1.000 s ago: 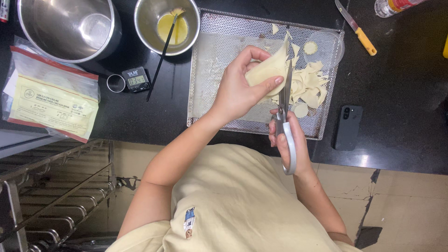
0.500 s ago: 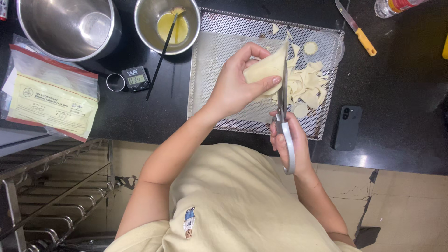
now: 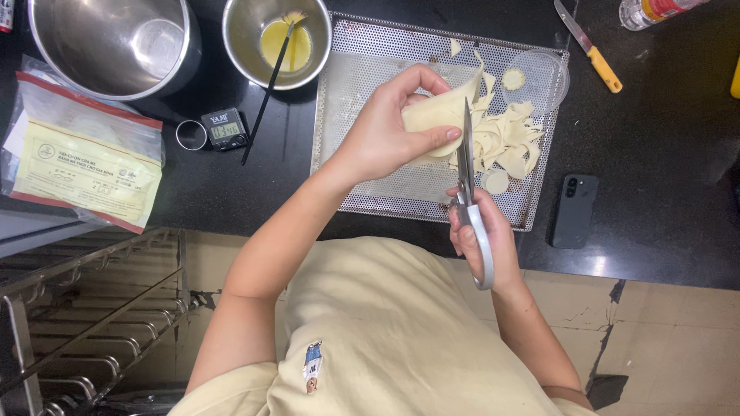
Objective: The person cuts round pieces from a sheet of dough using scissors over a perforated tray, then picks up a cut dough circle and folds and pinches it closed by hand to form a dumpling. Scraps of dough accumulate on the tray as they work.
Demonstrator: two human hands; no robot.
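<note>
Dough sheet (image 3: 435, 115) sits pinched in my left hand (image 3: 389, 127) above the tray (image 3: 362, 85); my right hand (image 3: 482, 235) grips scissors (image 3: 466, 166), blades at its edge. Cut pieces (image 3: 505, 142) are piled up already; I judge this sheet remains.

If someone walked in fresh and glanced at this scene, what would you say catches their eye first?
Centre frame, the left hand holds up a pale dough sheet while the right hand works grey-handled scissors against its edge. Just behind lies a perforated metal tray with a heap of cut dough pieces at its right end. At top left stand a large steel pot and a small bowl of yellow liquid.
</note>
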